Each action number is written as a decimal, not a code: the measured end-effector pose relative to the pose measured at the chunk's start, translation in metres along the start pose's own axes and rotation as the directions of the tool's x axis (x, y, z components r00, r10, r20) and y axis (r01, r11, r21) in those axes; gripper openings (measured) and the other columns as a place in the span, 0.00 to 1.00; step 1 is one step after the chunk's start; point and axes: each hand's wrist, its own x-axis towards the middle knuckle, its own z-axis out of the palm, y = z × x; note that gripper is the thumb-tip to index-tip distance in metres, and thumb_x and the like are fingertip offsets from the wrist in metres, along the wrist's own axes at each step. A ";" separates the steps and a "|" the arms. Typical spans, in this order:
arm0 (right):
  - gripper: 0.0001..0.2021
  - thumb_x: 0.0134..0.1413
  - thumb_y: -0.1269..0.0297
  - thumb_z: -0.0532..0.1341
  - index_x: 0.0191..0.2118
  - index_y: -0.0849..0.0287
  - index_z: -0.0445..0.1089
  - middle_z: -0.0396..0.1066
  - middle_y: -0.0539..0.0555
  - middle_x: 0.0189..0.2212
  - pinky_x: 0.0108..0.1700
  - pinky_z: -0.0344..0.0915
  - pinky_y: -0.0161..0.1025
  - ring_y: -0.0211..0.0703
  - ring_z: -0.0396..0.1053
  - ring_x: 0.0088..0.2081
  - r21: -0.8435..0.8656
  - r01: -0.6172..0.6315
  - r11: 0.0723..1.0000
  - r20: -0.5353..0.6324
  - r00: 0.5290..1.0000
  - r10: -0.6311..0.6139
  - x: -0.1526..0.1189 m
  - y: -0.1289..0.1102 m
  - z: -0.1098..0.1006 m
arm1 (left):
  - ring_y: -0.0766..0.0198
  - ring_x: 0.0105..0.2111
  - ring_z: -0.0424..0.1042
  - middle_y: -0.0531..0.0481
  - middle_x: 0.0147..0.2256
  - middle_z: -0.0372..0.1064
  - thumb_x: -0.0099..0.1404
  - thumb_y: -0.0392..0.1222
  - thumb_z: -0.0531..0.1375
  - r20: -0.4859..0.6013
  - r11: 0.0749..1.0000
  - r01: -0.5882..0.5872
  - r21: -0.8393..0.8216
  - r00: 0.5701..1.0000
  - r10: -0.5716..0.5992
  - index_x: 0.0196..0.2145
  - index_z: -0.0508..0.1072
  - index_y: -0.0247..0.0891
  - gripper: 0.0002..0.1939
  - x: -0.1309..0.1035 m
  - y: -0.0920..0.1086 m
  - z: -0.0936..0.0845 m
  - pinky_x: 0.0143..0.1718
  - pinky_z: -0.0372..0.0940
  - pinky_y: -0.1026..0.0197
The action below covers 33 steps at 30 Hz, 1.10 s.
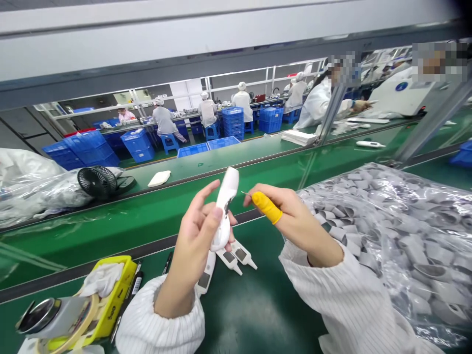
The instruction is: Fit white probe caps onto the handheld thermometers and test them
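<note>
My left hand [201,226] is closed around a white handheld device [229,189], held upright and slightly tilted, with a dark spot on its side. My right hand [283,209] wears a yellow finger cot [267,207] on the thumb. Its fingertips pinch a thin, pin-like piece [244,192] just right of the device, apart from it; its exact kind is too small to make out. Below my left hand, white devices with grey screens and pointed tips [241,254] lie on the green table [254,305]. Another white device [205,275] is partly hidden by my wrist.
A large clear plastic bag [398,236] of grey-white shells fills the right side. At left stand a yellow tray [120,290] with a cloth, a silver-grey container [51,314] and pens. A black fan [96,182] sits beyond; co-workers sit behind a frame post [334,110].
</note>
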 end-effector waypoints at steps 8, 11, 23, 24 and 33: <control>0.08 0.62 0.68 0.56 0.31 0.57 0.67 0.70 0.48 0.23 0.26 0.51 0.34 0.34 0.62 0.22 -0.344 0.230 0.910 -0.014 0.968 -0.250 -0.006 -0.013 0.009 | 0.67 0.22 0.72 0.52 0.29 0.73 0.74 0.51 0.50 -0.012 0.995 -0.052 -0.080 0.999 0.051 0.46 0.64 0.39 0.14 -0.004 -0.001 0.006 0.27 0.70 0.64; 0.08 0.63 0.68 0.55 0.32 0.57 0.67 0.73 0.49 0.24 0.26 0.50 0.35 0.36 0.66 0.23 -0.428 0.247 0.870 0.011 0.963 -0.268 -0.007 -0.013 0.011 | 0.68 0.23 0.70 0.54 0.28 0.71 0.74 0.51 0.52 -0.054 0.996 -0.087 0.008 0.995 0.087 0.48 0.65 0.40 0.14 -0.007 -0.001 0.009 0.26 0.68 0.66; 0.18 0.67 0.53 0.56 0.28 0.58 0.66 0.64 0.46 0.20 0.25 0.55 0.32 0.33 0.58 0.21 -0.027 0.315 0.949 0.056 0.948 -0.313 0.002 -0.004 0.021 | 0.75 0.14 0.59 0.57 0.22 0.66 0.74 0.53 0.52 0.107 0.989 0.134 -0.069 0.986 -0.126 0.39 0.64 0.40 0.13 -0.011 0.010 -0.002 0.15 0.55 0.73; 0.18 0.66 0.52 0.57 0.28 0.58 0.67 0.64 0.46 0.20 0.25 0.56 0.32 0.33 0.58 0.21 -0.019 0.345 0.938 0.012 0.939 -0.345 0.002 -0.004 0.023 | 0.75 0.14 0.59 0.56 0.22 0.66 0.74 0.53 0.52 0.123 0.982 0.164 -0.092 0.981 -0.152 0.40 0.64 0.40 0.14 -0.010 0.011 -0.003 0.14 0.55 0.74; 0.10 0.63 0.73 0.58 0.40 0.55 0.77 0.68 0.50 0.28 0.25 0.61 0.31 0.33 0.66 0.26 -0.356 0.557 0.750 -0.102 0.775 -0.624 0.000 -0.004 0.021 | 0.72 0.15 0.61 0.54 0.24 0.67 0.66 0.38 0.49 0.278 0.935 0.265 -0.233 0.940 -0.197 0.55 0.64 0.37 0.20 -0.002 -0.002 0.002 0.16 0.58 0.72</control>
